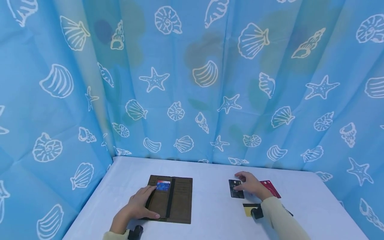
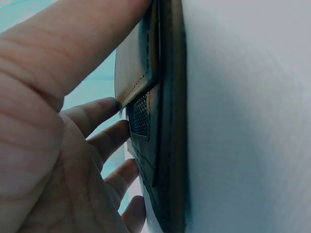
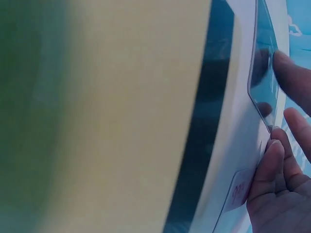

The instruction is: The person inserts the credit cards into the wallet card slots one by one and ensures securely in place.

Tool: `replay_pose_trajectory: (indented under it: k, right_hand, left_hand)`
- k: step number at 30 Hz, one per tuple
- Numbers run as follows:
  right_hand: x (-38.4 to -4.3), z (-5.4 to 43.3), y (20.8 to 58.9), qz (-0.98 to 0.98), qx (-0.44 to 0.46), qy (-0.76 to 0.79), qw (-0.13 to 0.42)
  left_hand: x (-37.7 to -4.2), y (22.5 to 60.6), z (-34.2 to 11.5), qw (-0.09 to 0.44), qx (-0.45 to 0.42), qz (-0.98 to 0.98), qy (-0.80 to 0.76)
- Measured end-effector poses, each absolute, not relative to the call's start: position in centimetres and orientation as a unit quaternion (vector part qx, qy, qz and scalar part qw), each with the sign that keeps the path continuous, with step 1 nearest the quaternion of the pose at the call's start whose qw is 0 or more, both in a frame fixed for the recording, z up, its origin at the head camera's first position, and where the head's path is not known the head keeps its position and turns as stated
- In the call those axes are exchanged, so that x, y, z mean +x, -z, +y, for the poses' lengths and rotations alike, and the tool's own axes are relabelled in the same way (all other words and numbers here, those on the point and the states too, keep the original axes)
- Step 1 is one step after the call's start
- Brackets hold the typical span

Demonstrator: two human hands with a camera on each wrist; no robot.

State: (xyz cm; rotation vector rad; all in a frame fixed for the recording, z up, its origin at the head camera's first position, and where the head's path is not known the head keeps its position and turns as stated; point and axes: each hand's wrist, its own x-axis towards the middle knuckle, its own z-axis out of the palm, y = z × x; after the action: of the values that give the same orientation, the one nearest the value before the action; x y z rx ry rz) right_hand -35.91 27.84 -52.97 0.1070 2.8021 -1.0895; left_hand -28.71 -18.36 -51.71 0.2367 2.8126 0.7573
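An unfolded brown wallet lies on the table, with a blue and red card in a slot of its left half. My left hand rests on the wallet's left side, thumb near the bottom edge. In the left wrist view its fingers are extended and touch the wallet. Over at the right, my right hand is at a black card, thumb touching its face. In the right wrist view the fingers are at the edge of this card, loosely bent, not visibly gripping.
A red card lies behind the right hand. Nearer the body is a yellow card with a dark stripe, partly covered by the wrist camera. A dark edge shows beyond the sleeve. Blue shell-print curtains surround the white table.
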Motion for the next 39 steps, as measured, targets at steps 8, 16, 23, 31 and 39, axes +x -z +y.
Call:
replay_pose_trajectory:
  k: [8,16,23,31,39]
  right_hand:
    - [-35.4,27.9,53.1,0.928,0.026,0.362,0.080]
    - [-35.3,27.1,52.6,0.933,0.010,0.349,0.088]
    - [-35.4,26.5,52.1,0.938,0.014,0.330,0.102]
    - [-35.9,26.7,51.8,0.954,0.014,0.280,0.110]
    - [-36.2,26.3,50.8,0.949,-0.003,0.300,0.100]
  left_hand:
    - [-28.4,51.5,-18.4,0.118,0.080,0.957,-0.252]
    - [-28.4,51.3,-18.9,0.108,0.082,0.959,-0.248]
    - [-28.5,51.7,-18.8,0.117,0.072,0.959,-0.246]
    - [-28.4,51.9,-18.4,0.102,0.086,0.959,-0.250]
    - [-28.5,51.7,-18.5,0.097,0.094,0.957,-0.257]
